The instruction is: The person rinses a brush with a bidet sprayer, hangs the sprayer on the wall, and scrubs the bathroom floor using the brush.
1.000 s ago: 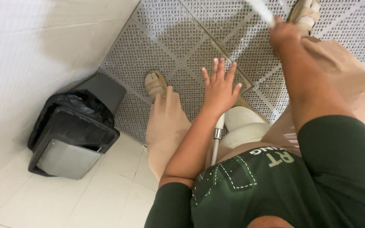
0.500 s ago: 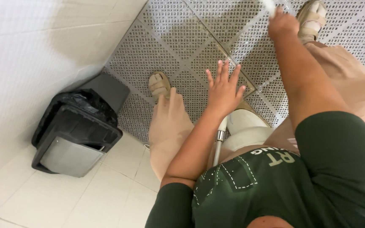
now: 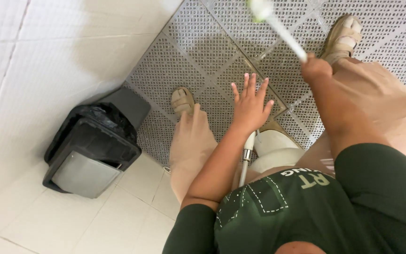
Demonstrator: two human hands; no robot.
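Brush (image 3: 278,26) gripped by right hand (image 3: 315,69) (left hand (image 3: 250,107) spread).

Looking straight down: my right hand (image 3: 316,69) grips a white brush handle (image 3: 285,34), its blurry head up top. My left hand (image 3: 250,106) hangs spread-fingered above the perforated floor mat (image 3: 203,51), a black bin (image 3: 92,148) sitting off left.

Left hand (image 3: 249,104) splayed flat; right hand (image 3: 316,69) fisted.

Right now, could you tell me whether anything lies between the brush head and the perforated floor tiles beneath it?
Nothing visible does. The right hand grips the white handle, and the brush head hangs over bare grey floor tiles. The left hand is spread open, apart from it.
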